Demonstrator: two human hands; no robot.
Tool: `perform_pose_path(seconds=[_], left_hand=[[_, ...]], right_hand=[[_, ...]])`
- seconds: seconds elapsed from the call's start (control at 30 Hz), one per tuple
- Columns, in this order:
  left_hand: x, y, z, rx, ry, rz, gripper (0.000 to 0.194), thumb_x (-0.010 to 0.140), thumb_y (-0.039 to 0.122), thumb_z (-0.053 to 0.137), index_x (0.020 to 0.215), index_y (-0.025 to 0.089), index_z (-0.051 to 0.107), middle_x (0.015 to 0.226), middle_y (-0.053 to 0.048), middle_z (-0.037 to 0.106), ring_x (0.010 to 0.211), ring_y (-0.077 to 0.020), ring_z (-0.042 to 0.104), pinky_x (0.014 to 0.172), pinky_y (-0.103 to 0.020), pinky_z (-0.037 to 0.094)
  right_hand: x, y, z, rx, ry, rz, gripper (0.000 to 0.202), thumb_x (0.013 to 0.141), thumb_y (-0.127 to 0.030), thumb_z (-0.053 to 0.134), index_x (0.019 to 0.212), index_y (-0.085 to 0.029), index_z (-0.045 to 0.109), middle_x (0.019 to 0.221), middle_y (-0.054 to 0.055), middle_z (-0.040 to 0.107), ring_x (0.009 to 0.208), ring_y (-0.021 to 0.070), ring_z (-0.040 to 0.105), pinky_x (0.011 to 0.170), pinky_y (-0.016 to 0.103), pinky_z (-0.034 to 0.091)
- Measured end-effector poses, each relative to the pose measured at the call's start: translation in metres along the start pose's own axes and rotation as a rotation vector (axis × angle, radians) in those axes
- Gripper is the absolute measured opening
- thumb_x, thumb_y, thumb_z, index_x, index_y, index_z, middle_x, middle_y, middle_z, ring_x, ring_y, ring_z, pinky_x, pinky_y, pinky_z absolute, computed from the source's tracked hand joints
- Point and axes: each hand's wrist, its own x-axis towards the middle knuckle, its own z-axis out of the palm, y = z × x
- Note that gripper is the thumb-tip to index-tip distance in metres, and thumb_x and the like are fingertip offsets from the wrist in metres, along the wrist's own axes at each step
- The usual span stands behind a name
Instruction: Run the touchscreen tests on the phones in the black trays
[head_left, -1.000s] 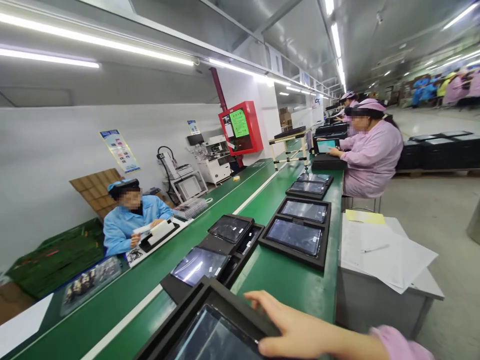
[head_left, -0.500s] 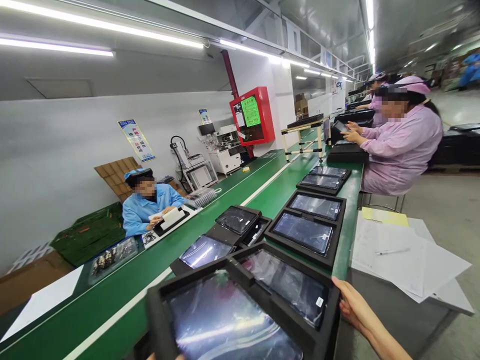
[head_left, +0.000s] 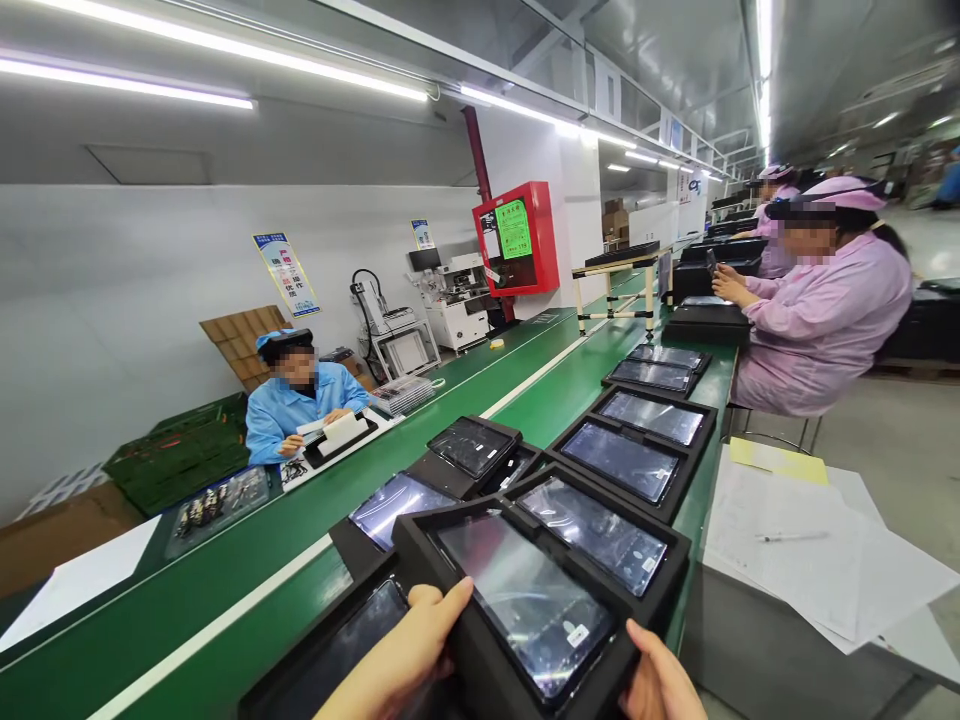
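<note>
My left hand (head_left: 409, 650) and right hand (head_left: 660, 680) grip the black tray (head_left: 540, 570) by both sides, so its two screens stay flat above the green belt (head_left: 225, 600).

At lower centre of the frame, the near tray (head_left: 551, 590) lies on the conveyor (head_left: 225, 600), left hand (head_left: 405, 650) at its left edge, right hand (head_left: 660, 685) at its lower right corner. Further trays (head_left: 637, 445) line up behind it. The paper-covered table (head_left: 810, 545) stands right of the conveyor.
</note>
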Motion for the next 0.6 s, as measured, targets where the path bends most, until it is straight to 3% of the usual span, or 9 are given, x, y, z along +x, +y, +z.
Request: perform_pose_path(seconds=[0.1,0.17,0.23,0.3,0.37,0.47,0.57,0.6], left_hand=[[0.005,0.02,0.0,0.307,-0.057,0.146,0.073,0.075,0.096,0.043,0.074,0.024,0.036,0.062,0.004,0.042,0.056,-0.0145,0.049,0.053,-0.027,0.04],[0.008,0.031,0.004,0.435,-0.058,0.223,0.065,0.089,0.083,0.048,0.076,0.02,0.049,0.066,0.0,0.052,0.06,-0.0174,0.055,0.057,-0.03,0.047],[0.009,0.037,0.011,0.51,-0.047,0.31,0.049,0.097,0.064,0.059,0.094,0.016,0.063,0.087,-0.004,0.064,0.077,-0.0202,0.064,0.07,-0.033,0.055],[0.002,0.038,0.019,0.583,-0.038,0.392,0.035,0.1,0.049,0.064,0.114,0.018,0.065,0.111,-0.007,0.065,0.096,-0.0223,0.066,0.084,-0.038,0.058],[-0.014,0.036,0.025,0.648,-0.023,0.434,0.033,0.1,0.044,0.065,0.122,0.019,0.063,0.123,-0.01,0.063,0.106,-0.0239,0.064,0.092,-0.042,0.057],[-0.055,0.025,0.022,0.757,0.015,0.43,0.026,0.1,0.037,0.063,0.117,0.019,0.068,0.123,-0.013,0.064,0.109,-0.03,0.065,0.098,-0.05,0.054],[-0.106,0.002,0.001,0.963,0.008,0.46,0.034,0.098,0.032,0.057,0.128,0.022,0.067,0.126,-0.014,0.064,0.108,-0.0355,0.066,0.094,-0.052,0.056],[-0.121,-0.008,-0.01,1.003,0.015,0.477,0.036,0.098,0.031,0.055,0.132,0.024,0.065,0.127,-0.013,0.065,0.108,-0.0346,0.066,0.092,-0.05,0.058]], right_hand=[[0.01,-0.023,0.013,-0.423,0.107,-0.31,0.061,0.077,-0.062,0.076,0.122,-0.021,0.068,0.105,0.007,0.072,0.101,0.0343,0.068,0.085,0.047,0.061],[0.008,-0.035,0.01,-0.706,0.166,-0.467,0.046,0.09,-0.057,0.071,0.123,-0.025,0.067,0.106,0.006,0.07,0.1,0.0317,0.067,0.082,0.045,0.062],[0.002,-0.044,0.003,-0.835,0.205,-0.519,0.037,0.098,-0.051,0.068,0.123,-0.024,0.066,0.115,0.007,0.067,0.103,0.028,0.065,0.085,0.042,0.06],[-0.004,-0.054,-0.005,-0.902,0.229,-0.545,0.036,0.102,-0.048,0.065,0.126,-0.021,0.063,0.125,0.008,0.061,0.108,0.0272,0.063,0.09,0.042,0.058],[-0.005,-0.063,-0.011,-0.977,0.251,-0.582,0.04,0.103,-0.046,0.064,0.132,-0.02,0.06,0.133,0.009,0.056,0.115,0.0292,0.059,0.096,0.045,0.055],[0.006,-0.074,-0.022,-1.069,0.308,-0.693,0.057,0.1,-0.046,0.063,0.147,-0.019,0.045,0.142,0.018,0.046,0.126,0.0377,0.05,0.103,0.059,0.047],[0.017,-0.077,-0.035,-1.251,0.52,-1.167,0.078,0.092,-0.049,0.063,0.152,-0.011,0.032,0.14,0.03,0.039,0.132,0.0513,0.038,0.105,0.075,0.035],[0.018,-0.077,-0.037,-1.318,0.52,-1.327,0.079,0.091,-0.049,0.064,0.151,-0.01,0.032,0.137,0.031,0.041,0.131,0.0529,0.038,0.104,0.075,0.034]])
